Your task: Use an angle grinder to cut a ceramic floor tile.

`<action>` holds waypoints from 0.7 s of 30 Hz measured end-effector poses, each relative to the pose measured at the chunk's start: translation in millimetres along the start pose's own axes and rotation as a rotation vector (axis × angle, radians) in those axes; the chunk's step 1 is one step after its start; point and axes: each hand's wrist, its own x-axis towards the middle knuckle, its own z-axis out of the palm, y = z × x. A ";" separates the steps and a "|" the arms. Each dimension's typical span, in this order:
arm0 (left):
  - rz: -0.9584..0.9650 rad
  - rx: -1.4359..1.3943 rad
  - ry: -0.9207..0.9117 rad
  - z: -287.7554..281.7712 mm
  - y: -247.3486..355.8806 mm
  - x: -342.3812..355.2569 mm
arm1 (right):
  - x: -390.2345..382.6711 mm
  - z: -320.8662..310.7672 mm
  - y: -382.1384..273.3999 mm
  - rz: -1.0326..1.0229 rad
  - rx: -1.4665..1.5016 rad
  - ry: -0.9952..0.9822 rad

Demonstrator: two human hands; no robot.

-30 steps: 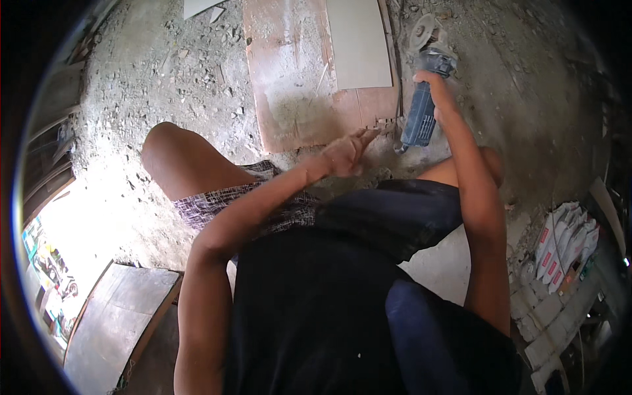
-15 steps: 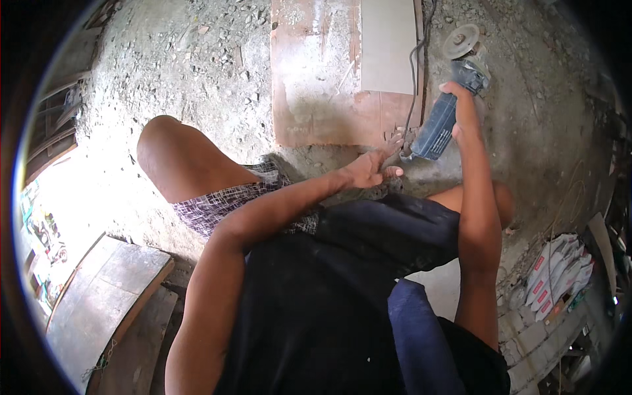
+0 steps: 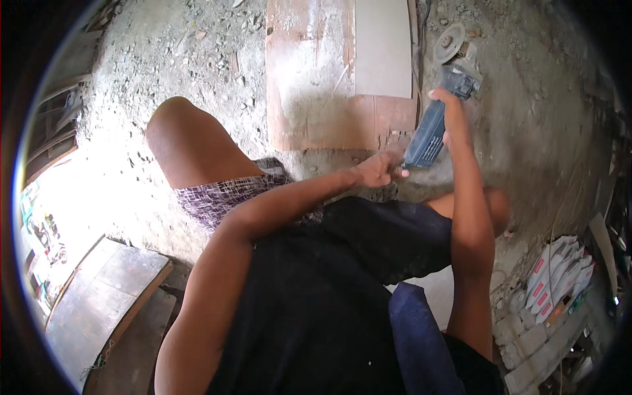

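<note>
A dusty plywood sheet (image 3: 309,128) fills the upper centre, larger than the grey-topped board (image 3: 108,286) at lower left. A pale rectangular panel (image 3: 383,49) lies on the plywood. White packages (image 3: 556,273) with red labels sit at lower right. Right of upper centre, the right hand (image 3: 453,118) grasps a blue angle grinder (image 3: 426,138); the left hand (image 3: 380,170) is beside its tail, blurred fingers hiding any grip.

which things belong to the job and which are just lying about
In use:
- angle grinder, in the right hand; left hand near its rear end
- probably the pale panel and dusty board

Apparently lying about:
- white bags
- grey board, lower left
</note>
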 end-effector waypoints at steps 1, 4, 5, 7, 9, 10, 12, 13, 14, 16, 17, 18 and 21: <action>-0.042 -0.097 -0.062 3.8 -0.1 1.1 | -0.4 -0.9 -0.3 -0.017 0.003 -0.005; 0.053 -0.251 -0.109 17.9 -7.2 13.5 | 3.6 -0.5 3.0 -0.184 -0.033 0.047; -0.016 -0.364 -0.157 23.2 -1.2 21.3 | 9.8 -10.0 5.6 -0.222 -0.060 0.077; 0.133 -0.364 -0.077 33.8 -5.4 36.0 | 20.9 -10.9 11.1 -0.274 -0.078 0.088; 0.021 -0.495 -0.138 27.8 -24.1 35.7 | 33.0 -10.7 19.5 -0.290 -0.181 0.119; -0.103 -0.631 -0.205 21.1 -29.6 33.9 | 32.8 -10.7 20.5 -0.294 -0.178 0.123; -0.036 -0.567 -0.069 7.0 -37.0 24.3 | 31.7 -8.5 24.1 -0.226 -0.208 0.095; 0.031 -0.506 0.071 1.3 -38.2 22.9 | 34.7 -9.8 24.8 -0.221 -0.218 0.095; 0.036 -0.496 0.073 -2.3 -38.0 27.5 | 38.7 -12.6 27.2 -0.229 -0.212 0.091; -0.221 -0.648 0.270 -3.7 -8.6 50.3 | 53.0 -33.5 38.5 -0.181 -0.164 0.126; -0.170 -0.644 0.247 -4.7 5.6 57.1 | 49.1 -30.2 37.5 -0.180 -0.159 0.120; -0.176 -0.637 0.254 -9.5 17.2 60.5 | 39.5 -24.3 35.5 -0.170 -0.155 0.103; -0.110 -0.502 0.043 -17.4 49.7 79.1 | 22.6 -17.2 22.9 -0.202 -0.156 0.072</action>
